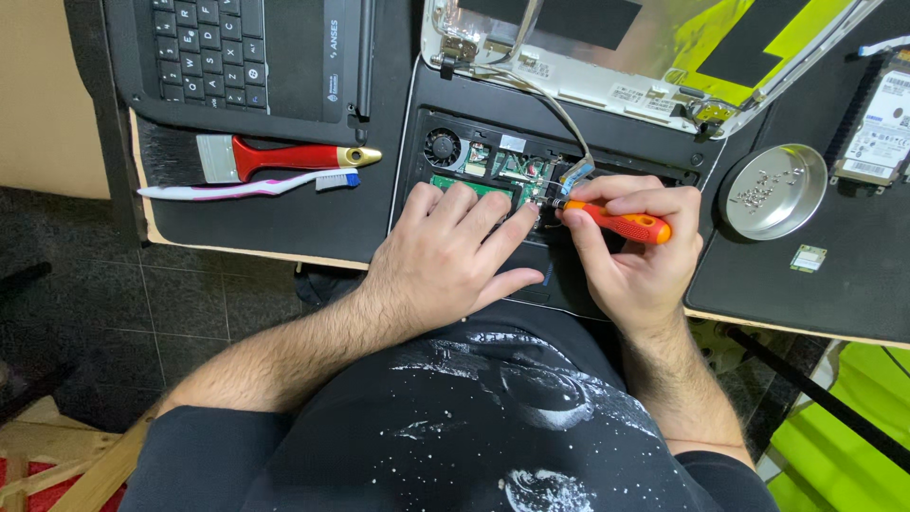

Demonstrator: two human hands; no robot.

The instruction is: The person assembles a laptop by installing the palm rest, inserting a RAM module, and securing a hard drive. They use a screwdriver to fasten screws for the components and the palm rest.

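Orange-handled screwdriver (621,225) is lying clamped in the right hand (637,248), its tip meeting the exposed boards of the opened laptop base (531,171) near the table's front edge. Left hand (453,248) is resting flat on that base, fingers spread, gripping nothing (fingertips just beside the tip). Black mat (284,223) is covering the table, leaving bare room left of the hands. Farther off are lying one red-handled paintbrush (251,157), one toothbrush (246,188), one round metal dish (775,190) holding screws, one hard drive (880,128), one detached keyboard panel (237,52) and one lid shell (626,47).
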